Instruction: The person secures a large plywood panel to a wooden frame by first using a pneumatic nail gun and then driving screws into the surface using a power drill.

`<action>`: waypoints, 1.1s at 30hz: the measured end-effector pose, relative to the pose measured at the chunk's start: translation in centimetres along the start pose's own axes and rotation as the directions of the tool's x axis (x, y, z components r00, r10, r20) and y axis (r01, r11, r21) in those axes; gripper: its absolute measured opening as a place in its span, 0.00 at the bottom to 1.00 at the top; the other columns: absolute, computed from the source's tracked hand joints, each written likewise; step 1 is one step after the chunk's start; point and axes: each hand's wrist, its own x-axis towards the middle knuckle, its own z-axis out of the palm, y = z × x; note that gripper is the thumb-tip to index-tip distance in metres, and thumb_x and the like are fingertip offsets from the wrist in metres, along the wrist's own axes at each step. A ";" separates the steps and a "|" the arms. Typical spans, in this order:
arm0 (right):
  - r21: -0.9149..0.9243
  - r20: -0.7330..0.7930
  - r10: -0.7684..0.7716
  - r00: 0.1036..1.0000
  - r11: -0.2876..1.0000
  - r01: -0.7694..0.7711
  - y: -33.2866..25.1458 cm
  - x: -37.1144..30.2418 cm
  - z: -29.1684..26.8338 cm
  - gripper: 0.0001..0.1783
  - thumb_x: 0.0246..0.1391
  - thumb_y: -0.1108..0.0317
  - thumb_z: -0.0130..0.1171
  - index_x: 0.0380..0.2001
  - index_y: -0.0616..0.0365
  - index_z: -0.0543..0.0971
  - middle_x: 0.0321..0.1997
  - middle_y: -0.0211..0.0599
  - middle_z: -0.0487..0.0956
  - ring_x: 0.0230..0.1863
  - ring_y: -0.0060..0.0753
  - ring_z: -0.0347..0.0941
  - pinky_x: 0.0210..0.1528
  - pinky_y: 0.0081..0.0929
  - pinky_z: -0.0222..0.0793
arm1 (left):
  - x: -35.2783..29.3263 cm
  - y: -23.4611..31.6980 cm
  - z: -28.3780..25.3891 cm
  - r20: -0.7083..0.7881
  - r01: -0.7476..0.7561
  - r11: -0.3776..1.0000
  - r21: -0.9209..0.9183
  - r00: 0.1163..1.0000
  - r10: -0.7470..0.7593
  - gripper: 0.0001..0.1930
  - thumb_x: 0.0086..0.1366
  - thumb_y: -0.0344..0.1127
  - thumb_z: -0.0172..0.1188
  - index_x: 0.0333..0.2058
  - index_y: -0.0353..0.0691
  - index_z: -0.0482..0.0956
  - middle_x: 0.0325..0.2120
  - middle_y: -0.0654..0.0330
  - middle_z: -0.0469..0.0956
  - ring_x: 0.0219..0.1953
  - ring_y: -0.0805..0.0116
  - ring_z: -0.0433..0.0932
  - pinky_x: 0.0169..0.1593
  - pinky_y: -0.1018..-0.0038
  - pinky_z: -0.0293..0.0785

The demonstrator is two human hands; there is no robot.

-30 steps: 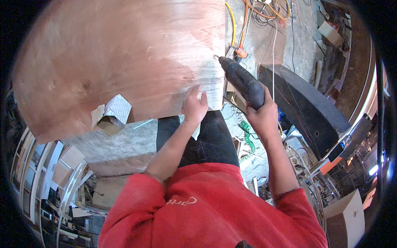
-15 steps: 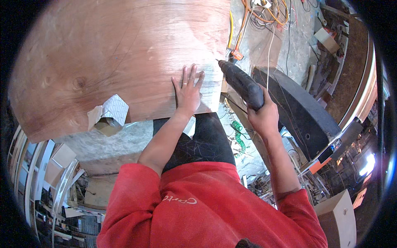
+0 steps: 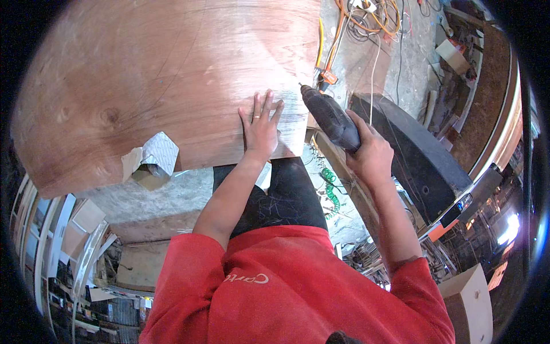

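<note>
A large reddish plywood sheet [image 3: 172,86] fills the upper left. My left hand [image 3: 262,129] lies flat on it near its right corner, fingers spread, with a ring on one finger. In my right hand [image 3: 371,153] is a black power drill [image 3: 332,117], gripped by its handle. The drill points up and to the left, and its bit tip is over the sheet's right edge. Whether the bit touches the wood I cannot tell.
An open small box [image 3: 157,155] sits at the sheet's near edge. Orange cables [image 3: 378,20] and an orange connector [image 3: 326,77] lie beyond the right edge. A dark curved panel [image 3: 412,155] stands to the right, a green coiled hose [image 3: 329,192] below the sheet.
The drill and my right hand have shifted slightly, and the drill's body has turned a little. My left hand stays flat in the same place.
</note>
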 end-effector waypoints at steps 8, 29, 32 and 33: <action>-0.045 -0.023 -0.064 0.998 0.997 0.063 2.2 0.7 0.1 0.41 0.43 0.70 0.68 0.64 0.31 0.73 0.44 0.42 0.85 0.44 0.53 0.83 0.44 0.49 0.79 | -0.2 0.4 -0.6 0.004 0.012 0.997 -0.082 1.000 -0.012 0.46 0.52 0.37 0.73 0.71 0.66 0.65 0.79 0.63 0.41 0.80 0.51 0.37 0.70 0.24 0.39; 0.484 -0.204 0.278 0.939 0.862 -0.151 11.5 -5.6 4.3 0.38 0.46 0.72 0.71 0.64 0.46 0.76 0.46 0.56 0.85 0.51 0.55 0.83 0.52 0.39 0.77 | 4.9 3.4 -1.8 -0.076 -0.134 0.980 0.149 0.986 0.147 0.27 0.67 0.52 0.60 0.58 0.41 0.80 0.74 0.53 0.57 0.77 0.55 0.51 0.75 0.36 0.41; 0.470 -0.214 0.298 0.930 0.866 -0.169 13.0 -5.0 4.7 0.37 0.46 0.72 0.71 0.64 0.52 0.75 0.47 0.55 0.85 0.50 0.51 0.84 0.53 0.37 0.76 | -0.4 1.9 -5.4 -0.367 -0.093 0.983 -0.156 0.930 0.030 0.11 0.63 0.41 0.67 0.37 0.40 0.84 0.48 0.53 0.81 0.55 0.55 0.78 0.63 0.48 0.64; 0.492 -0.244 0.277 0.929 0.861 -0.128 13.2 -4.5 4.9 0.37 0.46 0.73 0.71 0.64 0.54 0.75 0.47 0.54 0.86 0.50 0.49 0.85 0.54 0.37 0.75 | -2.7 0.6 -7.0 -0.513 -0.064 0.961 -0.270 0.854 -0.087 0.07 0.62 0.37 0.69 0.32 0.40 0.83 0.37 0.54 0.85 0.45 0.54 0.84 0.56 0.53 0.73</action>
